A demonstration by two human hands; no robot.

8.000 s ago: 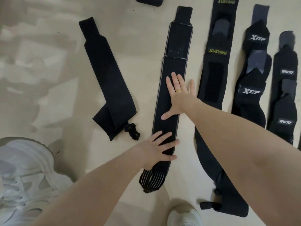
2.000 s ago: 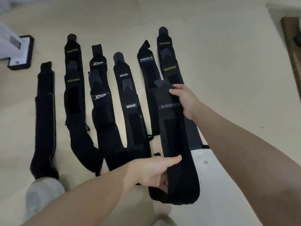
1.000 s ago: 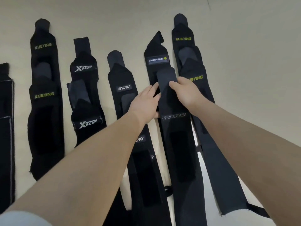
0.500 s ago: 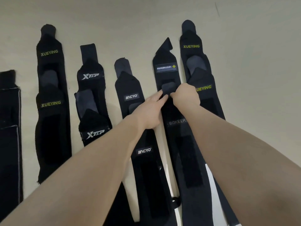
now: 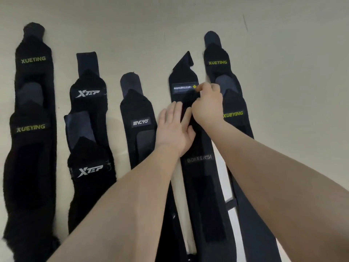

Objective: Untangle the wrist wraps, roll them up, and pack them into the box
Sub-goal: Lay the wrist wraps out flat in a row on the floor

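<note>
Several black wrist wraps lie flat side by side on the pale floor. The BOKEERSI wrap (image 5: 200, 167) lies on top of the MANUEKLEAR wrap (image 5: 184, 82). My right hand (image 5: 206, 106) has its fingers curled and pinches the far end of the BOKEERSI wrap just below the MANUEKLEAR label. My left hand (image 5: 174, 129) lies beside it with straight fingers pressing on the same wrap's left edge. No box is in view.
Left of my hands lie an IINCYO wrap (image 5: 138, 118), a pair of XTEP wraps (image 5: 88, 129) and XUEYING wraps (image 5: 32, 129). Another XUEYING wrap (image 5: 226, 87) lies right of my right hand. Bare floor (image 5: 292, 82) stretches to the right and beyond.
Both hands slid further up the BOKEERSI wrap. My right hand's fingers have curled tighter on its far end, now close under the MANUEKLEAR label.
</note>
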